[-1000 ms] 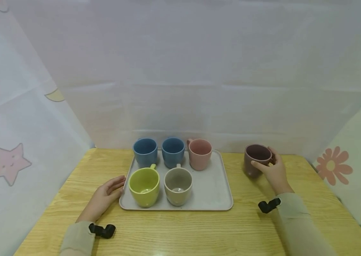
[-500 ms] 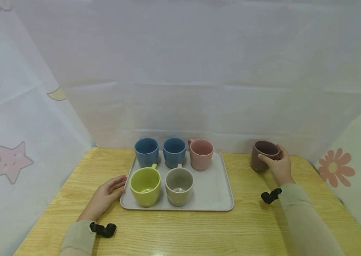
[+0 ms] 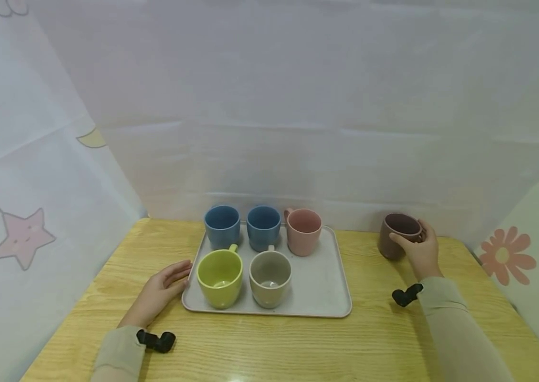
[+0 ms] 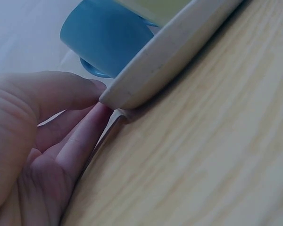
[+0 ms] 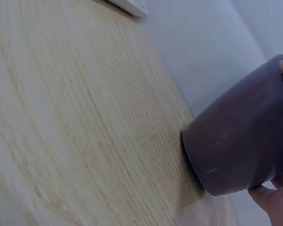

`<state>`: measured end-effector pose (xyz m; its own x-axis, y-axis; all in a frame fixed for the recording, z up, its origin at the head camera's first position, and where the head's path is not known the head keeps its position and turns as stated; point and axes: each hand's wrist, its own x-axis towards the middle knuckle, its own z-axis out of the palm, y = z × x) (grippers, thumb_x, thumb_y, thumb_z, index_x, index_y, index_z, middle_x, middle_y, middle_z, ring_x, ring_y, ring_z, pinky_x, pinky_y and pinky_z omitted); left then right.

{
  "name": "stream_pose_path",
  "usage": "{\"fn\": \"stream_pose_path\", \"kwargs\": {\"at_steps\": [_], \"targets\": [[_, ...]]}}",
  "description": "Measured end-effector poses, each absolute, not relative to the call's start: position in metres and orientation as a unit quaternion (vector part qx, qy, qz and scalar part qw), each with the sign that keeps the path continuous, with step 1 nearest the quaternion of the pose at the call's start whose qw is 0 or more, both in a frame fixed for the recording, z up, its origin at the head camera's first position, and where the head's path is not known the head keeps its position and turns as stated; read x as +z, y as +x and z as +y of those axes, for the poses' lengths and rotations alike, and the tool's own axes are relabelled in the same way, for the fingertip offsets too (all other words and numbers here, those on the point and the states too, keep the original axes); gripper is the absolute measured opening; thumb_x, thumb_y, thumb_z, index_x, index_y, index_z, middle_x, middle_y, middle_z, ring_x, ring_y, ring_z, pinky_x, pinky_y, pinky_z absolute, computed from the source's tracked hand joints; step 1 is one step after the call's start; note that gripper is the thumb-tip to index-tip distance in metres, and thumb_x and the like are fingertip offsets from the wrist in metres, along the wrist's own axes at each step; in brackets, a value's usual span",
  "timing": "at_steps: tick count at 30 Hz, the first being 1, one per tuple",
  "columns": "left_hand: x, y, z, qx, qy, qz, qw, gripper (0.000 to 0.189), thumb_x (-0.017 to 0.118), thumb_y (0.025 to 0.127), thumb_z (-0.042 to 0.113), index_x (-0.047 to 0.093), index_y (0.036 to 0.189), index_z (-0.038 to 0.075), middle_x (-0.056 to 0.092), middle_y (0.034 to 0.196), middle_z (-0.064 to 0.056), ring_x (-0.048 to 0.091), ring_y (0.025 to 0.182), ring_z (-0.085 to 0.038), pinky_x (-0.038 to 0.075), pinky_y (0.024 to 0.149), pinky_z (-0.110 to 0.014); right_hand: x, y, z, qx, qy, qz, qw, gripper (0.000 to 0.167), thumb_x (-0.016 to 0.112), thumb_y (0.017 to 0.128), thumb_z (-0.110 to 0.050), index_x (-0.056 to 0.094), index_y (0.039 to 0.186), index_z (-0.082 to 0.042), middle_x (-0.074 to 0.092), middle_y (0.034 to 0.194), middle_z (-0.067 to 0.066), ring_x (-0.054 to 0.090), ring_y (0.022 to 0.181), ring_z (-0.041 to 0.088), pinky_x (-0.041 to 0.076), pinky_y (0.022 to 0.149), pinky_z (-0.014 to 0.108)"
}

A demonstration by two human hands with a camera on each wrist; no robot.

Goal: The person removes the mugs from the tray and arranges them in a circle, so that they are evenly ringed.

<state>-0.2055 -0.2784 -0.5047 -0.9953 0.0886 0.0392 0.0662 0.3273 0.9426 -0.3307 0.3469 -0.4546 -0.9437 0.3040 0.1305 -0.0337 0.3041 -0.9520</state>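
Note:
My right hand (image 3: pixel 423 257) holds a dark plum mug (image 5: pixel 240 136) at the back right of the table, thumb by its near rim and fingers on its far right side. The mug stands nearly upright, its base right at the wood. On the left, my left hand (image 3: pixel 157 292) lies beside the pale tray (image 3: pixel 317 292), relaxed fingertips and thumb touching its left rim. In the left wrist view, these fingers (image 4: pixel 80 136) meet the tray's edge. Two blue mugs (image 3: pixel 222 233) and a pink mug (image 3: pixel 302 241) form the tray's back row; a yellow-green mug (image 3: pixel 219 286) and a grey-beige mug (image 3: pixel 269 289) stand in front.
The wooden table (image 3: pixel 250 350) ends against a pale cloth backdrop (image 3: pixel 269 132) at the back. Printed cloth rises along both sides. Bare tray surface shows at its front right, and a strip of wood lies between the tray and the plum mug.
My right hand has moved the plum mug to the right and slightly back, then it stays nearly still. The left hand keeps its place at the tray. The head view shifts slightly.

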Motion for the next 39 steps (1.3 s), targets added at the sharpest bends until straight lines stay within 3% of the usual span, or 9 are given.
{"fn": "stream_pose_path", "kwargs": {"at_steps": [5, 12, 18, 27, 35, 39], "targets": [[-0.504, -0.206, -0.277, 0.581, 0.044, 0.812, 0.017, 0.065, 0.068, 0.1, 0.027, 0.041, 0.155, 0.006, 0.049, 0.152, -0.015, 0.044, 0.14, -0.032, 0.042, 0.097, -0.008, -0.456, -0.33, 0.352, 0.582, -0.081, -0.798, 0.135, 0.102, 0.079, 0.09, -0.035, 0.012, 0.164, -0.012, 0.027, 0.163, 0.018, 0.034, 0.142, 0.033, 0.041, 0.104, 0.016], [-0.505, -0.207, -0.279, 0.581, 0.044, 0.812, 0.017, 0.065, 0.068, 0.1, 0.027, 0.041, 0.155, 0.006, 0.049, 0.152, -0.016, 0.045, 0.14, -0.029, 0.042, 0.097, -0.007, -0.459, -0.331, 0.359, 0.592, -0.062, -0.797, 0.102, 0.105, 0.075, 0.093, -0.037, 0.002, 0.164, -0.014, 0.013, 0.167, 0.019, 0.02, 0.151, 0.039, 0.025, 0.123, 0.047], [-0.506, -0.207, -0.279, 0.584, 0.051, 0.81, 0.017, 0.065, 0.068, 0.1, 0.027, 0.041, 0.154, 0.005, 0.048, 0.153, -0.016, 0.047, 0.139, -0.026, 0.042, 0.097, -0.008, -0.462, -0.33, 0.361, 0.597, -0.048, -0.794, 0.104, 0.102, 0.072, 0.096, -0.033, -0.002, 0.164, -0.015, 0.006, 0.168, 0.018, 0.012, 0.153, 0.039, 0.017, 0.124, 0.052], [-0.503, -0.205, -0.279, 0.58, 0.049, 0.813, 0.016, 0.066, 0.067, 0.1, 0.028, 0.04, 0.155, 0.004, 0.047, 0.153, -0.017, 0.044, 0.141, -0.032, 0.041, 0.097, -0.006, -0.458, -0.322, 0.348, 0.571, -0.06, -0.808, 0.132, 0.106, 0.073, 0.094, -0.036, -0.004, 0.163, -0.012, 0.007, 0.166, 0.019, 0.017, 0.151, 0.039, 0.028, 0.119, 0.057], [-0.505, -0.205, -0.279, 0.585, 0.046, 0.809, 0.018, 0.066, 0.067, 0.1, 0.029, 0.039, 0.155, 0.004, 0.047, 0.153, -0.018, 0.05, 0.133, -0.007, 0.042, 0.096, -0.007, -0.442, -0.292, 0.307, 0.547, -0.097, -0.8, 0.227, 0.078, 0.067, 0.097, -0.016, 0.021, 0.159, -0.005, 0.017, 0.155, 0.019, 0.03, 0.141, 0.038, 0.041, 0.111, 0.052], [-0.505, -0.206, -0.279, 0.584, 0.051, 0.81, 0.016, 0.066, 0.067, 0.1, 0.029, 0.04, 0.155, 0.003, 0.047, 0.153, -0.018, 0.049, 0.135, -0.012, 0.042, 0.097, -0.007, -0.434, -0.277, 0.284, 0.559, -0.086, -0.793, 0.228, 0.072, 0.065, 0.096, -0.011, 0.028, 0.157, -0.003, 0.023, 0.149, 0.021, 0.032, 0.136, 0.037, 0.041, 0.11, 0.052]]}}
